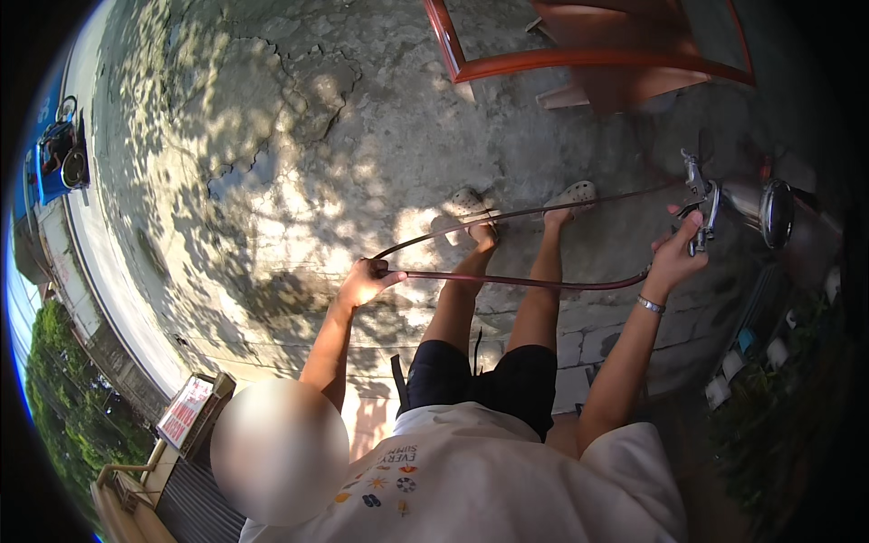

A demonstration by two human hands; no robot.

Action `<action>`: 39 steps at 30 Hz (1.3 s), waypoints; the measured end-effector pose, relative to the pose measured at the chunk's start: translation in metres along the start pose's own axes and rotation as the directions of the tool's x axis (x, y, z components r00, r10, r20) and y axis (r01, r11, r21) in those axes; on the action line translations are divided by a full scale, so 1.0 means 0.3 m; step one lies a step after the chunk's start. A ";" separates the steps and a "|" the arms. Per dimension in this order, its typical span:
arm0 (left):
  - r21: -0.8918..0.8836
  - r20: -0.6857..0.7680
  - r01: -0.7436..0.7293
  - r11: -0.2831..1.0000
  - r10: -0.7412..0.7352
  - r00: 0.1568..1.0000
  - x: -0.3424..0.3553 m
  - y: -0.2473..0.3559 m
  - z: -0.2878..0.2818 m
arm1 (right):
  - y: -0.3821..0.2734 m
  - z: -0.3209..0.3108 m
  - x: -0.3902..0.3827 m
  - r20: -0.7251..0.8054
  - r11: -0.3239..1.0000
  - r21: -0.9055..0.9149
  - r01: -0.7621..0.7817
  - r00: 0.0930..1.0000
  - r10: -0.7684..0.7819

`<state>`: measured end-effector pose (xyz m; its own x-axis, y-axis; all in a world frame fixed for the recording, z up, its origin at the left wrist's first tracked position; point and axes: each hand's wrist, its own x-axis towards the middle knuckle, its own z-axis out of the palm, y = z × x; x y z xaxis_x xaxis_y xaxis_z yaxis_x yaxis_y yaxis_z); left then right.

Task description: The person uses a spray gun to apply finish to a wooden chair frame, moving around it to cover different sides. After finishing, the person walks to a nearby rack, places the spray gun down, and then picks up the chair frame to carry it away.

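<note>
My right hand (681, 252) is wrapped round the handle of a metal spray gun (708, 204). A shiny round cup (749, 201) is attached to the gun and points off to the right. From the gun's handle a dark red hose (525, 281) runs left across my legs to my left hand (367, 282). My left fingers are closed round the hose where it bends. The other length of hose leads back to the right, past my feet. Ahead at the upper right is a reddish-brown frame (579, 59), apart from the gun.
Cracked grey concrete (281, 136) lies underfoot, dappled with sunlight. Pale slabs or blocks (588, 348) line the ground behind my feet. Plants (769, 425) and white containers (720, 391) stand at the right. A blue vehicle (54, 163) and a road (118, 290) are far left, near a signboard (188, 412).
</note>
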<state>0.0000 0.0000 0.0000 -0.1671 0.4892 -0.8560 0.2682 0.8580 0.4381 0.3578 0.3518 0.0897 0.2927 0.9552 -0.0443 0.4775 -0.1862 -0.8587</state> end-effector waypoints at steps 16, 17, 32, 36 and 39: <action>-0.009 -0.368 -0.255 0.967 0.234 0.900 -0.044 -0.090 -0.136 | 0.065 0.218 -0.426 0.579 0.957 0.269 0.113 0.775 -0.254; 0.000 -0.387 -0.276 0.961 0.254 0.886 -0.043 -0.075 -0.127 | 0.056 0.223 -0.427 0.569 0.949 0.292 0.115 0.777 -0.269; 0.347 -0.156 -0.342 0.873 0.413 0.897 0.018 0.374 0.088 | 0.238 0.084 0.182 0.306 0.988 0.126 0.091 0.944 -0.126; 0.358 -0.133 -0.343 0.869 0.411 0.902 0.053 0.597 0.186 | 0.299 -0.013 0.432 0.220 0.991 0.078 0.112 0.967 -0.127; 0.312 -0.100 -0.351 0.883 0.398 0.912 0.094 0.746 0.259 | 0.356 -0.076 0.591 0.180 0.992 0.094 0.081 0.979 -0.097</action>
<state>0.1289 0.1937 0.0525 -0.1407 0.8034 -0.5786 0.5915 0.5369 0.6016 0.4795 0.4962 0.0017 0.0911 0.9945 -0.0521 0.4198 -0.0858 -0.9036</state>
